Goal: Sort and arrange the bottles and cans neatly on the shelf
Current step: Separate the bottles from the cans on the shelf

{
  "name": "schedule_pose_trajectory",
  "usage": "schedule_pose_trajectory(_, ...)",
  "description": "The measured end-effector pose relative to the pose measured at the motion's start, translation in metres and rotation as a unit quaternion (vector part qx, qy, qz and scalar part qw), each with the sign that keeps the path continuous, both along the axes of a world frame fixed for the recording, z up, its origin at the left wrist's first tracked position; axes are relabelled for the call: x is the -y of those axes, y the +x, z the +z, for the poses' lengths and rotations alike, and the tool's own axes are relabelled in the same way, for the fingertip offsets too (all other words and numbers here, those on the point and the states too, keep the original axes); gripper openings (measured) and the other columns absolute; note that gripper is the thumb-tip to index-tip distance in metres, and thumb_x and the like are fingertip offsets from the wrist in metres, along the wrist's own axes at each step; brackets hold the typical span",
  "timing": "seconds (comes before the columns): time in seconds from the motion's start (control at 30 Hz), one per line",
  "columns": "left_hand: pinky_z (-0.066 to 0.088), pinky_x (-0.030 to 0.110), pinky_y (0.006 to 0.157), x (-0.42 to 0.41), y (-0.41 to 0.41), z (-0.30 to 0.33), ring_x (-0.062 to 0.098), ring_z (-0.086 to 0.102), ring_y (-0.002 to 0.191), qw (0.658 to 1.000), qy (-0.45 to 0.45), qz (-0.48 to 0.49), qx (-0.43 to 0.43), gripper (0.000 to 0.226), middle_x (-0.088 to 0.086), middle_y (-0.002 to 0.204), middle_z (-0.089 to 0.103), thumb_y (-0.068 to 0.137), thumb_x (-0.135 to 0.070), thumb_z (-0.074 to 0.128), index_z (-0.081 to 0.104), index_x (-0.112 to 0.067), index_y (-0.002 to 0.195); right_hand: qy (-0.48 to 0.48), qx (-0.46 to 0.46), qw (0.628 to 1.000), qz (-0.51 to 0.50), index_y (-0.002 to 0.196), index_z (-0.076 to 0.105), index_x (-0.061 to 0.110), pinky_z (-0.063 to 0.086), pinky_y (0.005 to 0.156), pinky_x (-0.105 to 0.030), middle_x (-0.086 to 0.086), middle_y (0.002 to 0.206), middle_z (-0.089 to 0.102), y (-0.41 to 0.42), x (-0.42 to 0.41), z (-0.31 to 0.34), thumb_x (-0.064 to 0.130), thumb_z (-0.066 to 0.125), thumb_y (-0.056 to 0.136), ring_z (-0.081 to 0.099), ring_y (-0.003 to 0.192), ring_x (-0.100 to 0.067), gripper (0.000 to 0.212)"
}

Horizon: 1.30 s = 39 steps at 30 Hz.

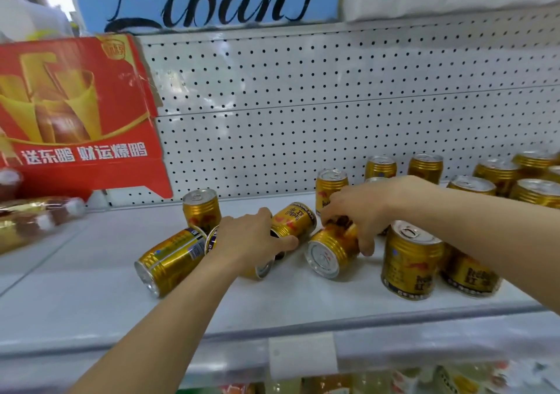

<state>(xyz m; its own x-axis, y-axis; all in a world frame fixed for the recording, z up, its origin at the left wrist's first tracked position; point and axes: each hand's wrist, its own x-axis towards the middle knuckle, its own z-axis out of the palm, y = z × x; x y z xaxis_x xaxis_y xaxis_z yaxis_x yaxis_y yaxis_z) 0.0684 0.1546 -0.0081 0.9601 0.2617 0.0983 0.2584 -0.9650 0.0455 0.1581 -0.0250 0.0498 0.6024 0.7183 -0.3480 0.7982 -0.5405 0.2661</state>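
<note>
Gold drink cans lie scattered on a white shelf (91,287). My left hand (248,239) rests over a fallen can (263,269), its fingers touching a second tipped can (293,219). My right hand (360,209) grips another fallen can (330,249) whose end faces me. One more can (169,260) lies on its side at the left. Upright cans stand behind (201,209), at centre back (330,186) and in front right (410,260). Several upright cans (515,178) cluster at the far right.
A red cardboard box (75,115) stands at the shelf's left, with wrapped bottles (33,221) in front of it. A white pegboard (303,106) backs the shelf. A blank price tag holder (303,355) sits on the front edge. Packaged goods show on the shelf below.
</note>
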Motion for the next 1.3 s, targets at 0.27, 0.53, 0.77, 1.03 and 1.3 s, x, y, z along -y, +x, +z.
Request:
schedule_pose_trajectory(0.27,0.035,0.034,0.075,0.004,-0.005,0.003,0.019,0.047,0.079,1.000,-0.012,0.007,0.004,0.062,-0.006,0.090,0.056,0.085,-0.071,0.047,0.045,-0.024,0.126,0.086,-0.075,0.993,-0.035,0.110,0.044,0.032,0.052,0.075,-0.032,0.011,0.100,0.055,0.007,0.015,0.004,0.044,0.085,0.061,0.057,0.088,-0.011,0.065)
schedule_pose_trajectory(0.53,0.035,0.032,0.075,0.008,-0.007,0.003,0.019,0.046,0.081,0.999,-0.026,0.022,0.024,0.065,-0.006,0.087,0.054,0.084,-0.068,0.051,0.041,-0.025,0.132,0.216,-0.121,0.968,-0.032,0.111,0.046,0.033,0.056,0.072,-0.029,0.014,0.102,0.056,0.011,0.027,0.014,0.030,0.089,0.061,0.059,0.090,-0.006,0.066)
schedule_pose_trajectory(0.77,0.036,0.030,0.076,0.007,-0.005,0.000,0.017,0.046,0.080,0.998,-0.035,0.027,0.036,0.065,-0.009,0.088,0.054,0.081,-0.069,0.055,0.041,-0.028,0.130,0.257,-0.119,0.959,-0.009,0.120,0.049,0.037,0.054,0.083,-0.031,0.016,0.113,0.054,0.018,0.030,0.006,0.038,0.087,0.060,0.057,0.101,-0.007,0.071)
schedule_pose_trajectory(1.03,0.037,0.032,0.082,0.006,-0.004,-0.001,0.016,0.045,0.083,0.999,-0.024,0.014,0.042,0.074,-0.007,0.101,0.062,0.077,-0.070,0.060,0.040,-0.029,0.135,0.295,-0.122,0.948,-0.021,0.108,0.047,0.039,0.052,0.071,-0.026,0.016,0.103,0.057,0.018,0.037,0.009,0.037,0.086,0.061,0.060,0.089,-0.006,0.061)
schedule_pose_trajectory(1.3,0.052,0.034,0.075,0.003,0.000,0.003,0.016,0.060,0.086,0.983,-0.142,-0.016,0.117,0.061,-0.008,0.098,0.061,0.069,-0.056,0.072,0.044,-0.032,0.118,0.268,-0.093,0.957,-0.056,0.105,0.042,0.025,0.058,0.072,-0.039,0.002,0.098,0.059,0.016,0.034,0.004,0.045,0.082,0.062,0.061,0.086,-0.017,0.063)
